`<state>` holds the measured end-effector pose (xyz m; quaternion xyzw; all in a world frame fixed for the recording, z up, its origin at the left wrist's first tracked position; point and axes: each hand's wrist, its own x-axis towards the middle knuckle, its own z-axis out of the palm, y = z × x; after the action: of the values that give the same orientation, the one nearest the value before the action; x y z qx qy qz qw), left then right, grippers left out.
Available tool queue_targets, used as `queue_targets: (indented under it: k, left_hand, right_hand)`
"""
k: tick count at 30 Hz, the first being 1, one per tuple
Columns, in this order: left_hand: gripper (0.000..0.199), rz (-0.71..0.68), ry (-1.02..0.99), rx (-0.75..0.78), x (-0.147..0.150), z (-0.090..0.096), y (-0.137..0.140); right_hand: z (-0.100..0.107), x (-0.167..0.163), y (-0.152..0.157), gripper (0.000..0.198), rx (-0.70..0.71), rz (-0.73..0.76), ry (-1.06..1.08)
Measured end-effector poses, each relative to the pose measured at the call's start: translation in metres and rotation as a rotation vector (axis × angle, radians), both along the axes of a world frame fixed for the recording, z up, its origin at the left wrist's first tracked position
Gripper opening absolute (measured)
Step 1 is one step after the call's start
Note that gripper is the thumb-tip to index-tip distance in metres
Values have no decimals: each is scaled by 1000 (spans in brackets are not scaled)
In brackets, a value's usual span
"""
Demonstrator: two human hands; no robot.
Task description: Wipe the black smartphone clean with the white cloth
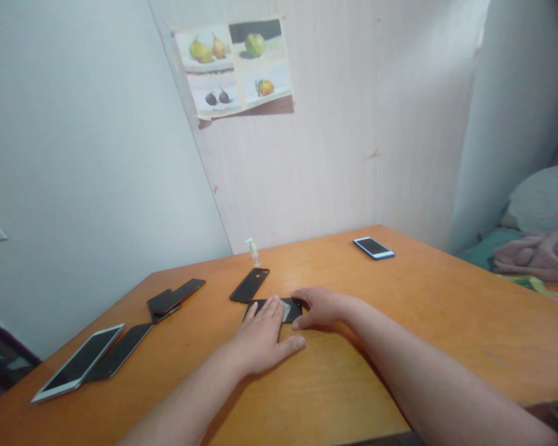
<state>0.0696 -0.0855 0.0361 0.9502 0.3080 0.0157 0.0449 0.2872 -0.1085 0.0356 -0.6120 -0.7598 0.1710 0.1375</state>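
Note:
A dark phone (297,311) lies flat on the wooden table in front of me. My left hand (265,337) rests on top of it, palm down, with fingers stretched out and the thumb spread to the right. Beside those fingers a pale grey patch (286,311) shows on the phone; whether it is a cloth or a reflection I cannot tell. My right hand (320,306) has its thumb and fingers around the phone's right end. Just beyond the phone, a black phone case (250,285) lies at a slant.
A small clear pump bottle (254,253) stands behind the case. On the left lie a white tablet (81,362), a dark device (121,352) partly under it, and a pile of dark phones (181,296). A blue-edged phone (374,248) lies at the back right, near the wall.

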Motion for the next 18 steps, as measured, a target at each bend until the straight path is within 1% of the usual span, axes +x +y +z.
queue_targets:
  k: [2, 3, 6, 9, 12, 14, 18]
  left_hand:
    - [90, 19, -12, 11, 5, -2, 7]
    - [90, 21, -19, 15, 6, -3, 8]
    - [90, -2, -29, 8, 4, -3, 2]
    - [87, -65, -12, -21, 1, -3, -7]
    - [85, -104, -15, -28, 7, -3, -6]
    - [84, -90, -31, -19, 15, -5, 2]
    - [90, -18, -46, -1, 26, -10, 14]
  right_hand:
    - [-2, 1, 1, 81, 15, -18, 10]
    - [-2, 2, 2, 82, 19, -26, 14]
    - [-3, 4, 3, 75, 13, -33, 21]
    - [-3, 4, 3, 72, 3, -39, 31]
    - [-1, 4, 3, 69, -10, -50, 46]
    - [0, 4, 2, 68, -15, -54, 47]
    - [2, 3, 2, 68, -24, -66, 21]
